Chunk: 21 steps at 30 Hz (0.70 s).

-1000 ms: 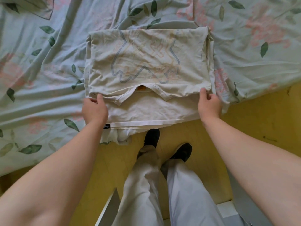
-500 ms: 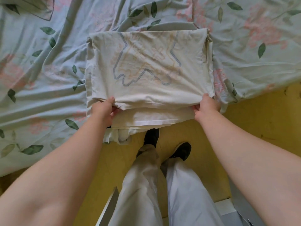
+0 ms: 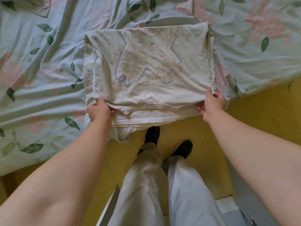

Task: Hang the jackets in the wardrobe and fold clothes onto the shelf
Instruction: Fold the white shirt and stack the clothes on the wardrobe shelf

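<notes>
Gripping the near corners of a folded white T-shirt, a person's left hand and right hand each pinch the upper layer, thumb on top and fingers tucked beneath (likely to keep the edges square for another fold or a lift). The shirt lies print up on a floral bed sheet, its lower hem hanging over the yellow floor; no shelf is in view.
</notes>
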Motion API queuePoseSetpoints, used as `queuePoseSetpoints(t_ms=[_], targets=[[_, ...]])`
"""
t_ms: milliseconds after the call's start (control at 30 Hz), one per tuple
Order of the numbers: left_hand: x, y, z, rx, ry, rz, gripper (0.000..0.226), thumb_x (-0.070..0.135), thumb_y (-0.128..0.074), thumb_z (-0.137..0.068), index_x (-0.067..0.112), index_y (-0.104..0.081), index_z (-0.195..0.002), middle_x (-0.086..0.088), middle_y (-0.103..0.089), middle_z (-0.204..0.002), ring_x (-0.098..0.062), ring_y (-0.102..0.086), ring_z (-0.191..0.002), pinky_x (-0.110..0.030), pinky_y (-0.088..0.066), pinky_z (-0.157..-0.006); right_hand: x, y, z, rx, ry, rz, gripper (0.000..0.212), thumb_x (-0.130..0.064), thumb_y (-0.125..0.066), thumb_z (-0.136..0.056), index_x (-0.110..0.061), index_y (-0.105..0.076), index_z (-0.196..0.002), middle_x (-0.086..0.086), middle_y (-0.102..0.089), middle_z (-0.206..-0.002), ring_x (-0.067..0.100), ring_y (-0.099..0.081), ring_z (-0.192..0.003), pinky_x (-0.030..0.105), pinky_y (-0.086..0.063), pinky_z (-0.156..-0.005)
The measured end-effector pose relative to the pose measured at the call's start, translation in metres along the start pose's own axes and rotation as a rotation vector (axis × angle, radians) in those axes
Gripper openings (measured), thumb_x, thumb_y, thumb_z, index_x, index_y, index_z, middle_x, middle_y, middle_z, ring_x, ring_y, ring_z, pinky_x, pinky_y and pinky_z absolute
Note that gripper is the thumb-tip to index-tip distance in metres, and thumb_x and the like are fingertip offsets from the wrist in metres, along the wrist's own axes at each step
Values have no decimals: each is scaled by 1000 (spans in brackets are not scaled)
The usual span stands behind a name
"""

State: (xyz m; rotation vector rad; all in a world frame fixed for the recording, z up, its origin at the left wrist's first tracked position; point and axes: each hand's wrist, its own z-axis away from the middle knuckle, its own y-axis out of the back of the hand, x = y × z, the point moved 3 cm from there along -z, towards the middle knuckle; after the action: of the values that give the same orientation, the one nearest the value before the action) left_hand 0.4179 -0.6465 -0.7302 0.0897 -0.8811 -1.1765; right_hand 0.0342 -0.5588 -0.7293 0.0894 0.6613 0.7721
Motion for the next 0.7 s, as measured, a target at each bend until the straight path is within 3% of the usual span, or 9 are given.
queuePoseSetpoints(t_ms=[133,267,367,533,700], targets=[[18,0,-8,26,-53,7,23,46,-54,-94,28,-56,-107,5,-58,-97,-18,-66,-85,-35,-63,-71,-5,1,-4,-16,13,40,34,-55,-58,-95,-33,-58,-122,-3,-64,-113,23,-65,-101,42,-62,-81],[18,1,-28,17,-96,-114,11,42,-60,-90,31,-60,-86,2,-68,-101,-25,-68,-96,-42,-59,-88,-8,-3,-10,-42,-39,-37,21,-47,-54,-100,-35,-60,-116,-1,-65,-113,23,-65,-102,40,-61,-80],[19,2,-30,5,-73,-104,18,36,-54,-95,22,-64,-101,-6,-68,-112,-30,-67,-105,-43,-57,-94,-6,-4,-17,-37,-113,-162,14,-44,-60,-98,-32,-63,-105,4,-68,-113,26,-69,-100,45,-62,-77],[26,2,-15,-64,122,270,26,14,-55,-100,11,-63,-124,-10,-69,-112,-30,-69,-99,-52,-60,-84,-4,-5,-18,-39,-181,-292,35,-43,-66,-94,-21,-60,-121,10,-70,-111,32,-70,-96,54,-62,-76],[31,5,-1,-217,179,392,33,-6,-58,-94,10,-66,-121,-14,-74,-110,-29,-73,-95,-49,-62,-75,-13,-4,-10,69,-133,-236,29,-41,-60,-98,-23,-55,-121,5,-67,-112,25,-66,-98,46,-61,-84]])
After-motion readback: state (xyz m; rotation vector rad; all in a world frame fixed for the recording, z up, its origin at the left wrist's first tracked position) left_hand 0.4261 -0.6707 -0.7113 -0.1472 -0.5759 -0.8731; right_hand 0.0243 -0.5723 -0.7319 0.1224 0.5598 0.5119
